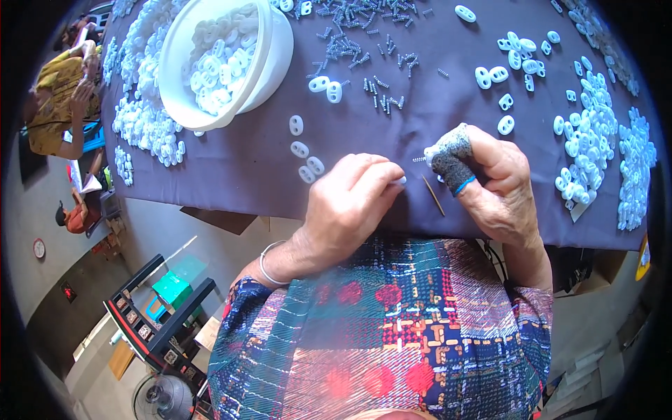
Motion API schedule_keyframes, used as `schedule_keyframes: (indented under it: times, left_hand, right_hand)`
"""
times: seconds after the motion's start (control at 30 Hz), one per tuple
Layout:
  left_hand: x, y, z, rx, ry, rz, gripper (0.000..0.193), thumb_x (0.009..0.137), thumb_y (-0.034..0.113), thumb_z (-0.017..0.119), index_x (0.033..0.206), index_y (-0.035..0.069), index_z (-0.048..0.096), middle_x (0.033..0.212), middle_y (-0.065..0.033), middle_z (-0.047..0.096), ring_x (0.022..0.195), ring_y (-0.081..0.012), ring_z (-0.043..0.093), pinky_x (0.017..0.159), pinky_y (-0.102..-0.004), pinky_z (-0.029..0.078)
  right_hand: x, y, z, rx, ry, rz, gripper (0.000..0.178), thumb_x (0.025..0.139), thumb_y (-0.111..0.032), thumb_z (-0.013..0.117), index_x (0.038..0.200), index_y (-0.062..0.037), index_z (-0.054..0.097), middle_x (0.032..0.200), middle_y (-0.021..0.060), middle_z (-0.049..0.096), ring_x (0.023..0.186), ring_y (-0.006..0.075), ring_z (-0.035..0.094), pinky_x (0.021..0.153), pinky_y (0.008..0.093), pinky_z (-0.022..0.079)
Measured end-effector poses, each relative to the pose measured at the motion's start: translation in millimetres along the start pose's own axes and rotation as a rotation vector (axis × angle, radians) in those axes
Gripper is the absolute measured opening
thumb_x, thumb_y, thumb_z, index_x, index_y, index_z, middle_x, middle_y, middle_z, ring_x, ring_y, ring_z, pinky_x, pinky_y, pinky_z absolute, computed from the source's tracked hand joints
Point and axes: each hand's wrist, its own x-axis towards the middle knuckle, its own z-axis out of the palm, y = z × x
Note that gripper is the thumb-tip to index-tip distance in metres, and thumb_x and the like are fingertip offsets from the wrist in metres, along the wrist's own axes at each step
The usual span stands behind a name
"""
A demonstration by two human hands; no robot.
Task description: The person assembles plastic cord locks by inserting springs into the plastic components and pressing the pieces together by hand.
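My left hand [350, 199] is closed near the table's front edge, its fingertips pinching a small white plastic piece [401, 180] that is mostly hidden. Facing it, my right hand [497, 185] wears a grey knit finger cover [451, 159] with a blue edge. Between its thumb and finger it grips a small white plastic part [429, 155], and a metal spring [419, 159] sticks out from this toward the left. On the cloth between my hands lies a thin wooden stick [433, 196]. Several white two-hole cord lock pieces [299, 149] lie beyond my left hand.
A white tub [280, 63] of white pieces tilts at the far left, beside a large heap [143, 77]. Loose springs [343, 45] are scattered at the far middle. More white pieces [588, 140] are heaped on the right. Other people [63, 105] sit beyond the table's left side.
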Motion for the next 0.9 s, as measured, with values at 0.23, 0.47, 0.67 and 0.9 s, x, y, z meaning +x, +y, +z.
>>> schedule_keyframes:
  times: [0.23,0.47,0.67,0.9]
  left_hand:
    - [4.0,-2.3,-15.7,-1.082,-0.018,-0.735,0.021,0.084,0.007,0.064,0.103,-0.001,0.062,0.089,-0.0068,0.065,0.077,-0.0132,0.065,0.06,-0.0216,0.05]
    - [2.7,-4.9,-20.8,-1.274,-0.017,-0.798,0.023,0.087,0.015,0.062,0.106,0.0,0.061,0.091,-0.0072,0.065,0.081,-0.016,0.066,0.059,-0.0222,0.049]
    - [2.7,-7.5,-19.3,-1.253,-0.05,-0.785,0.021,0.087,0.014,0.063,0.102,0.001,0.061,0.091,-0.0066,0.065,0.081,-0.0159,0.066,0.059,-0.0222,0.048]
    - [3.9,-5.6,-16.1,-1.231,-0.014,-0.777,0.015,0.085,0.008,0.064,0.097,0.0,0.06,0.087,-0.008,0.065,0.077,-0.0159,0.066,0.056,-0.0207,0.05]
  right_hand:
    - [-2.0,1.5,3.9,0.029,0.02,0.074,0.014,0.082,-0.009,0.06,0.086,0.0044,0.059,0.077,0.0021,0.056,0.072,0.0058,0.051,0.065,0.0198,0.041]
    - [0.6,-11.3,10.1,0.015,-0.001,0.015,0.01,0.081,-0.006,0.058,0.085,0.0035,0.059,0.074,-0.0001,0.054,0.07,0.0035,0.049,0.063,0.0186,0.04]
    - [2.4,-9.6,12.7,-0.119,0.033,0.034,0.009,0.079,-0.003,0.056,0.086,0.0031,0.059,0.072,-0.0008,0.054,0.066,0.0033,0.048,0.058,0.019,0.039]
    - [4.7,-7.2,16.2,-0.074,-0.002,0.095,0.006,0.08,0.001,0.055,0.085,0.0026,0.058,0.069,-0.001,0.052,0.062,0.0028,0.045,0.054,0.0203,0.037]
